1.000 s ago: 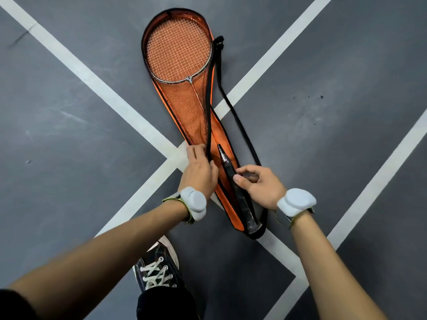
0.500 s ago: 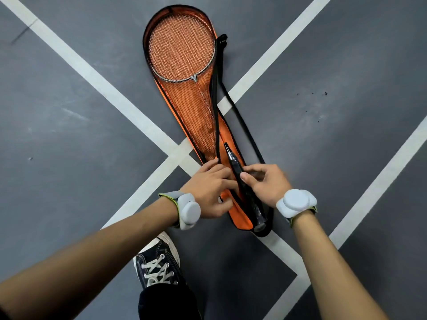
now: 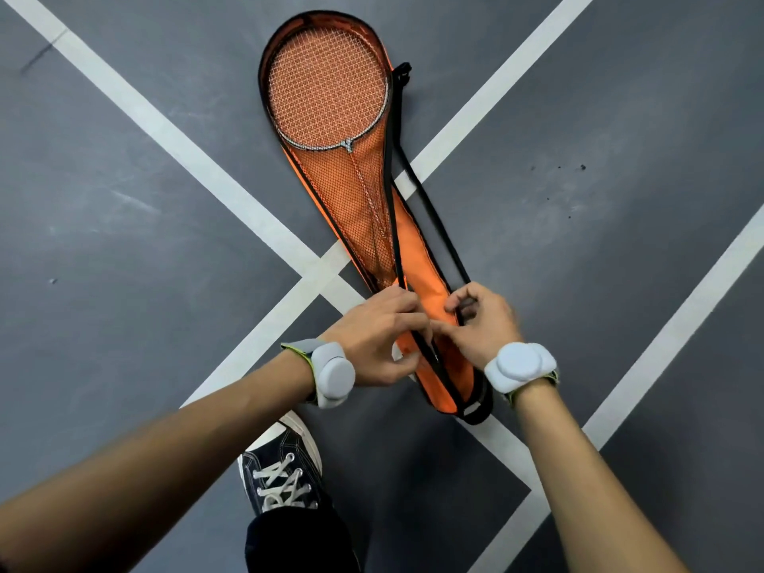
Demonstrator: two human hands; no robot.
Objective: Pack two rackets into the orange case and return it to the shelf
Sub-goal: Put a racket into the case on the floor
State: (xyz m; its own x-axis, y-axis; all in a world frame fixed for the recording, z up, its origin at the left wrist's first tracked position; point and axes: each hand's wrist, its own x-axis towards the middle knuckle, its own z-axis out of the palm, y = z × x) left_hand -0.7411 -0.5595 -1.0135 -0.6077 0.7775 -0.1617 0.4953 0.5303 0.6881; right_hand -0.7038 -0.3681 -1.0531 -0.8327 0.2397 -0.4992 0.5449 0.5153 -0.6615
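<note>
Flat on the floor (image 3: pixel 124 200), orange case (image 3: pixel 430 291) with racket (image 3: pixel 326 97) inside under mesh; left hand (image 3: pixel 380 337) pinching the edge, right hand (image 3: pixel 483 320) pinched nearby, probably closing the zip.

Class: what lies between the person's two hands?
In the head view, the orange case's narrow handle end lies between left hand and right hand.

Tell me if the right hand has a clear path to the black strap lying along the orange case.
Probably yes: the right hand already sits at the black strap, which lies exposed on the grey floor beside the orange racket case, nothing covering it.
</note>
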